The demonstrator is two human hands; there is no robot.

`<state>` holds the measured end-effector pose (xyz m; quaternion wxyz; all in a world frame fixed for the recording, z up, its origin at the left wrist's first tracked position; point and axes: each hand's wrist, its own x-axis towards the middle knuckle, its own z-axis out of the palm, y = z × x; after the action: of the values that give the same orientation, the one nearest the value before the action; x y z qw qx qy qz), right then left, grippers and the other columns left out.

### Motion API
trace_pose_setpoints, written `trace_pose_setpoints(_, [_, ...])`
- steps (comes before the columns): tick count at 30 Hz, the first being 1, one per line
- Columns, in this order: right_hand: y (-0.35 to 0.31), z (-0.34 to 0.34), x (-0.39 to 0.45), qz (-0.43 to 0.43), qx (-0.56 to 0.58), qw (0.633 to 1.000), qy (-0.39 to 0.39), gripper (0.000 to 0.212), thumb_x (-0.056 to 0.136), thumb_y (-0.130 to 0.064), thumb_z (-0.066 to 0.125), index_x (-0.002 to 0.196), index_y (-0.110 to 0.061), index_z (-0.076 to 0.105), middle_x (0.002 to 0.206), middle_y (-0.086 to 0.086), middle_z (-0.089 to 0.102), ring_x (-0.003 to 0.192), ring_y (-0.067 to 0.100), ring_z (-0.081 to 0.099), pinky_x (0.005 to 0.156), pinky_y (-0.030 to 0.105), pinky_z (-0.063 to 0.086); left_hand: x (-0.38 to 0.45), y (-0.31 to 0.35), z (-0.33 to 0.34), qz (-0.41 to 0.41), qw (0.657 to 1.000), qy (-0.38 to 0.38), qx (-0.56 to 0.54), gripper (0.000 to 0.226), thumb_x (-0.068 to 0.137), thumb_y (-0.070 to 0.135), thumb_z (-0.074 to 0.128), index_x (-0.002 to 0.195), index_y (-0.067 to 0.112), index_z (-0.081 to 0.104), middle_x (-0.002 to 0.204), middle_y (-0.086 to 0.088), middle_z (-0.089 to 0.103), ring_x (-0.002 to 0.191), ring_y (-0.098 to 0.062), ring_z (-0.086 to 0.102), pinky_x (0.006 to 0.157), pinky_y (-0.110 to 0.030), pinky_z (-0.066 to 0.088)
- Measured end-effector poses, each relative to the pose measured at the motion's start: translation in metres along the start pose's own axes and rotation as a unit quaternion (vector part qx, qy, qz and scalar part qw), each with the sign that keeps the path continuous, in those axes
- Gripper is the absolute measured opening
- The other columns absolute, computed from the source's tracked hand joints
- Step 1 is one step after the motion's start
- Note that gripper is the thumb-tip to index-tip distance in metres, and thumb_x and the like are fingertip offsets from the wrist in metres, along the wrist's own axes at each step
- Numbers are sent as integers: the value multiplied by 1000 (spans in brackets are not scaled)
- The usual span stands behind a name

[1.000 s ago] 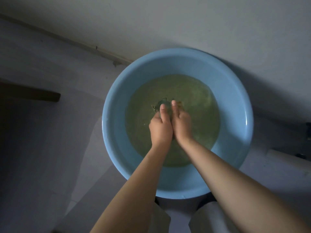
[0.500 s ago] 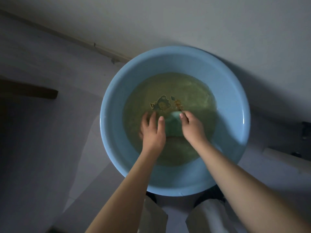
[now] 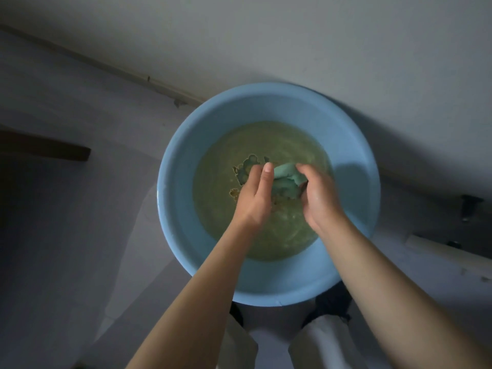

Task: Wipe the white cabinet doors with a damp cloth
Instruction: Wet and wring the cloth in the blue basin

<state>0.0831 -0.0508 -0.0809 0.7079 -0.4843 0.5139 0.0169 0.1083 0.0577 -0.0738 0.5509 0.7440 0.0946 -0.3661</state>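
Observation:
A round light-blue basin (image 3: 354, 187) stands on the floor in front of me, holding cloudy greenish water (image 3: 282, 238). A green cloth (image 3: 286, 179) is bunched up just above the water at the basin's middle. My left hand (image 3: 254, 195) grips its left side, fingers pointing away from me. My right hand (image 3: 319, 198) clutches its right side. A printed picture (image 3: 246, 169) on the basin's bottom shows beside my left hand. No cabinet door is identifiable in this dim view.
A white wall (image 3: 292, 43) rises behind the basin, with a baseboard strip (image 3: 119, 73) running diagonally. A dark wooden edge (image 3: 45, 149) juts in at left. At right lie a pale bar (image 3: 439, 249) and a dark fitting (image 3: 470, 206). My knees (image 3: 327, 342) show below.
My hands went from pressed together in the water, to spread on the submerged cloth, to lifting it bunched between them above the surface.

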Motion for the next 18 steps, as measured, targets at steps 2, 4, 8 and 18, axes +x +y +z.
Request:
trace_pose_setpoints(2, [12, 5, -6, 29, -3, 999, 42, 28, 93, -25, 54, 73, -16, 72, 77, 1, 72, 74, 16, 68, 64, 27, 52, -1, 1, 7, -21, 998, 43, -40, 45, 91, 58, 35, 95, 22, 61, 98, -1, 65, 94, -21, 62, 90, -48, 50])
trace_pose_setpoints(4, [22, 16, -13, 38, -58, 996, 59, 30, 96, -32, 52, 77, -16, 69, 78, 2, 71, 70, 15, 69, 58, 25, 52, -1, 1, 15, -35, 994, 79, -62, 37, 97, 47, 40, 87, 17, 59, 105, -15, 61, 95, -29, 58, 95, -53, 46])
trace_pose_setpoints(8, [32, 38, -12, 78, -59, 993, 59, 34, 100, -30, 44, 106, -1, 60, 103, 20, 67, 94, 33, 66, 86, 46, 53, -1, -3, 22, -49, 986, 150, -59, 27, 100, 32, 43, 85, 15, 57, 109, -23, 57, 104, -31, 54, 101, -49, 40])
trace_pose_setpoints(18, [30, 38, -13, -41, -161, 986, 31, 33, 101, -29, 41, 104, -3, 60, 95, 8, 67, 91, 24, 63, 76, 26, 47, -10, -13, 6, 66, 986, 154, 16, 22, 101, 20, 41, 114, 20, 59, 119, -1, 52, 105, 8, 48, 91, -2, 32])
